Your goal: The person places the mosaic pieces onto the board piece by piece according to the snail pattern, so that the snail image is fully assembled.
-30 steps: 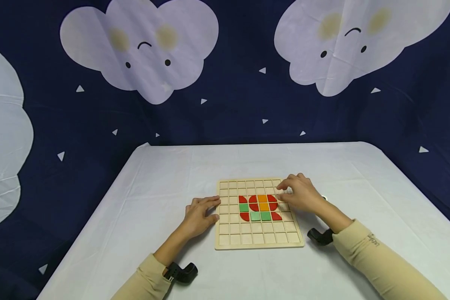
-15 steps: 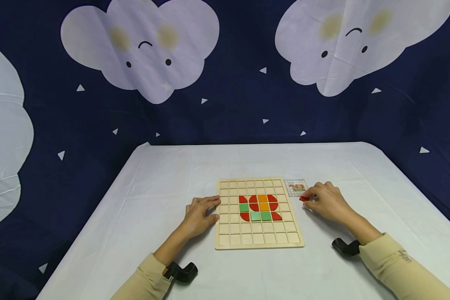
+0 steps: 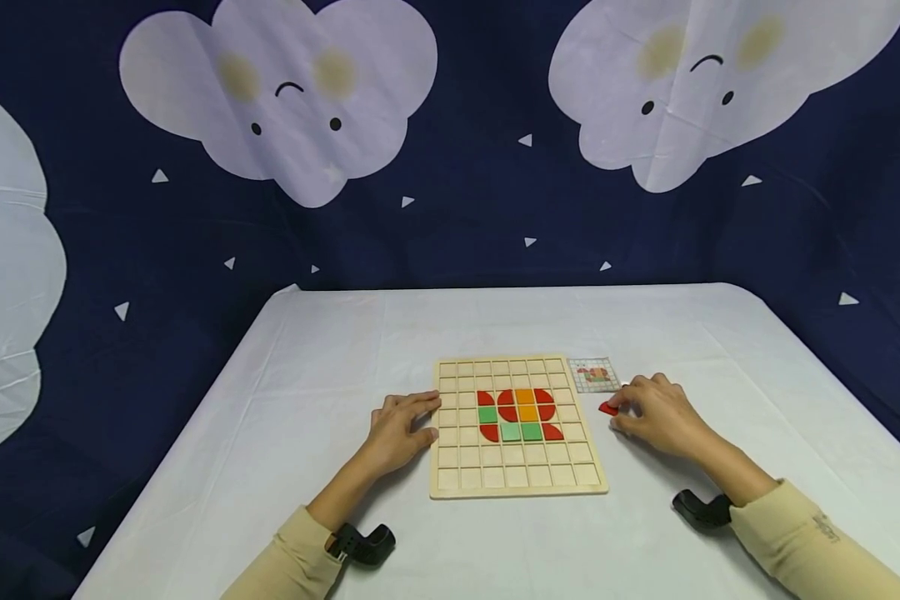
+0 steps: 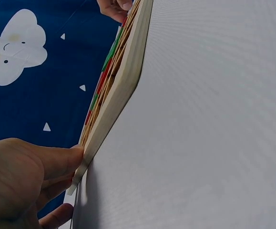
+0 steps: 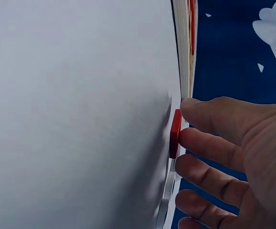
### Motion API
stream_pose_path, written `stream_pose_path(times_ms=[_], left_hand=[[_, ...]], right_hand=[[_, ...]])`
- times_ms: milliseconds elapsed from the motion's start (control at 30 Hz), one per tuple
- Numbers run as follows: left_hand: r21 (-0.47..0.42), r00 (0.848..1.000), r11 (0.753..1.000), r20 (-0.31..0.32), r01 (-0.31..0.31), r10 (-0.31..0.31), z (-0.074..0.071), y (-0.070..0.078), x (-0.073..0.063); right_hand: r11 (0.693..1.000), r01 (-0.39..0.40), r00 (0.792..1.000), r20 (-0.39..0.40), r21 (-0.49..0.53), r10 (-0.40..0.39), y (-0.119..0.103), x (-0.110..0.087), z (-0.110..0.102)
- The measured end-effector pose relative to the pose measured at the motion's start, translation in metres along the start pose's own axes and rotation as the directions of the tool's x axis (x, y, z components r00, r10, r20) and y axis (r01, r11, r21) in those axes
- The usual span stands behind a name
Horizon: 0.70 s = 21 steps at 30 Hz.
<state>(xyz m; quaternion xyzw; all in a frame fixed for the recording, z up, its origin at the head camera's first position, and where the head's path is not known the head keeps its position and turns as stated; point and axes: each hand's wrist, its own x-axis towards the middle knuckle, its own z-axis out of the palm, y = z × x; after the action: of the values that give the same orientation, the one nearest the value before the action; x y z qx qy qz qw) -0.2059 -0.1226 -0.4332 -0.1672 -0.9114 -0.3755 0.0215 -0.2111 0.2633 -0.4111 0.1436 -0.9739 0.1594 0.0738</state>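
A pale wooden grid board (image 3: 517, 477) lies on the white table, bearing several red curved tiles (image 3: 489, 433), orange square tiles (image 3: 525, 397) and green square tiles (image 3: 511, 432). My left hand (image 3: 397, 429) rests at the board's left edge, thumb and fingertips touching its side; the left wrist view shows the thumb (image 4: 64, 157) right at the rim. Right of the board, my right hand (image 3: 660, 412) pinches a loose red tile (image 3: 607, 408) low over the table. In the right wrist view the thumb and index fingertip meet this red tile (image 5: 175, 136), the other fingers beside it.
A small printed card (image 3: 594, 377) with a coloured grid pattern lies by the board's upper right corner. Both wrists wear black camera mounts (image 3: 371, 546). A dark blue cloth (image 3: 465, 242) with clouds hangs behind the table (image 3: 345, 333).
My right hand has moved from over the board's right side to the table at its right, uncovering the card. The red tile there has shifted slightly nearer. My left hand stays put.
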Motion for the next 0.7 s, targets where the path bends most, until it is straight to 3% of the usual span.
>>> stream_pose_path(times_ms=[233,700], left_hand=[[0.012,1.0,1.0,0.005,0.003,-0.003,-0.0006,0.0003,0.0001],[0.012,1.0,1.0,0.008,-0.001,0.001,-0.0008,0.0001,0.0001]], right_hand=[[1.0,-0.015,0.999,-0.036,-0.012,0.015,0.003,-0.0017,-0.0002],[0.998,-0.049,0.998,-0.036,-0.026,0.048,0.0081,0.0002,0.0042]])
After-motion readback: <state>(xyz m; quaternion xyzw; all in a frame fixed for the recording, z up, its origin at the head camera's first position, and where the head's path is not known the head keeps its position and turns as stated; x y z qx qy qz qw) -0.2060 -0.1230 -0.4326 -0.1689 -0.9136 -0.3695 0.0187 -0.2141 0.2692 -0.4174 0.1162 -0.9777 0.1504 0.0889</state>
